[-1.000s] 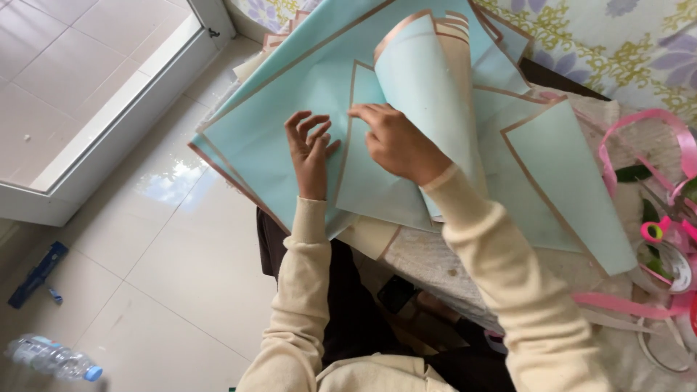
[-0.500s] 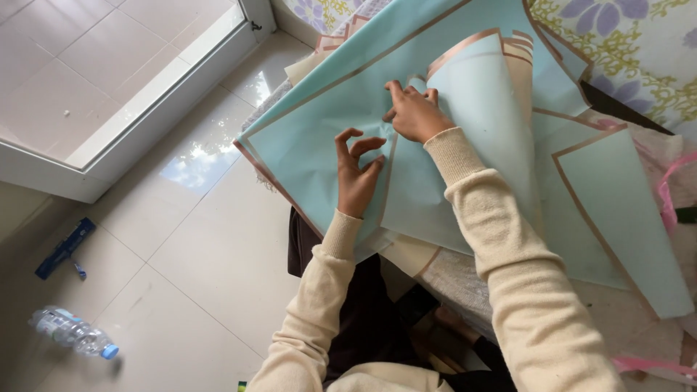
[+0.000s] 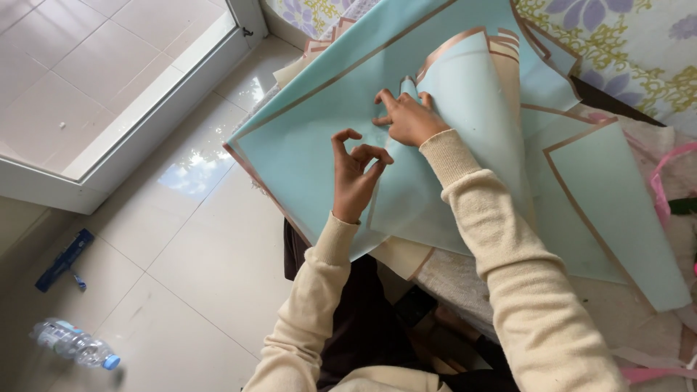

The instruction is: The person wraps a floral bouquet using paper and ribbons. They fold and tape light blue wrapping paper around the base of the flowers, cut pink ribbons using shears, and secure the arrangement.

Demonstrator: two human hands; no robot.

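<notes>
- Several pale blue wrapping sheets with coppery borders are fanned out in front of you, and a good part of the stack hangs past the counter edge toward the floor at 7 o'clock. Nothing pins that overhang, so I'd guess the whole lot could slide off if you tug a layer your way.
- Your right hand sits at 12 o'clock from your left, fingers pressed down and slightly bunched on the sheets right beside the curled-up sheet. Looks like it's pinching or holding an edge there, but I can't tell for sure whether paper is actually between the fingertips.
- Your left hand is half open, thumb and forefinger curled toward each other in a loose ring, other fingers bent. It's grasping nothing that I can see, just hovering over or barely touching the big sheet.
- That curl at 1 o'clock looks springy. If the right hand lets up, my bet is it flops back flat, or creases if you press too hard.
- Glossy sheets stacked like this probably slip on each other, so a layer could easily end up skewed.
- Pink ribbon lies at 3 o'clock, well apart, and could snag a corner.
</notes>
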